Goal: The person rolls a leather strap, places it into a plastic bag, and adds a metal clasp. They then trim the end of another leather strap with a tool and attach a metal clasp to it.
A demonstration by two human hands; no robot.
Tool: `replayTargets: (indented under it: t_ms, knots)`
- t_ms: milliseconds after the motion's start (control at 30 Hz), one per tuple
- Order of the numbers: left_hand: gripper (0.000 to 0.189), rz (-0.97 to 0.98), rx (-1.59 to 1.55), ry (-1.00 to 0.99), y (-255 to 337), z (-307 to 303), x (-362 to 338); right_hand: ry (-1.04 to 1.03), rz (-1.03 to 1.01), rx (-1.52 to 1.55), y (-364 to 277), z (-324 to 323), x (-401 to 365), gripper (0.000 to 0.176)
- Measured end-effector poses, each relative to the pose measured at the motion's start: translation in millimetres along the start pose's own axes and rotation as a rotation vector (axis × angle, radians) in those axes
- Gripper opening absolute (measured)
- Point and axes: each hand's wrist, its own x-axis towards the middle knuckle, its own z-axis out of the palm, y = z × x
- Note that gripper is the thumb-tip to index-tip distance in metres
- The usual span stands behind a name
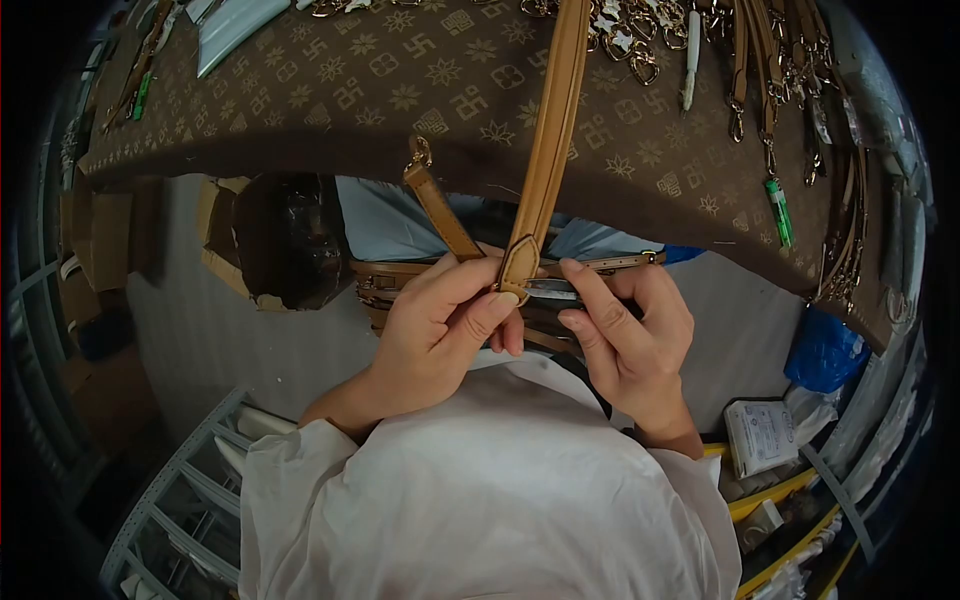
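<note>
My left hand (440, 325) pinches the stitched end tab of a tan leather strap (548, 150), which runs up across the table. A shorter tan strap piece (440, 212) with a gold clasp sticks up beside the same hand. My right hand (632, 335) has thumb and forefinger closed round a slim metallic tool (553, 289), whose tip lies close to the strap's tab. More tan straps (385, 280) lie across my lap behind the hands.
A brown patterned cloth (400, 90) covers the table. Gold clasps (640, 60), a white pen-like item (692, 60) and hanging straps (770, 60) are at the upper right. An open cardboard box (225, 240) stands left; shelving (190, 480) is lower left.
</note>
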Motion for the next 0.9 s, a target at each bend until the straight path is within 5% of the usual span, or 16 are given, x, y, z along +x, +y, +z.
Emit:
replayTargets:
  t_ms: [733,800,900]
  knots:
    - [0.022,-0.012,-0.018,-0.026,2.4,0.3,1.1,0.038,-0.051,-0.029,4.4,0.3,-0.9,0.04]
    - [0.022,0.001,-0.02,-0.021,2.6,0.4,1.0,0.113,0.149,0.077,2.9,-3.1,0.3,0.038]
    - [0.022,-0.02,-0.015,-0.016,2.9,0.3,0.7,0.09,0.129,0.09,2.4,-4.4,3.0,0.037]
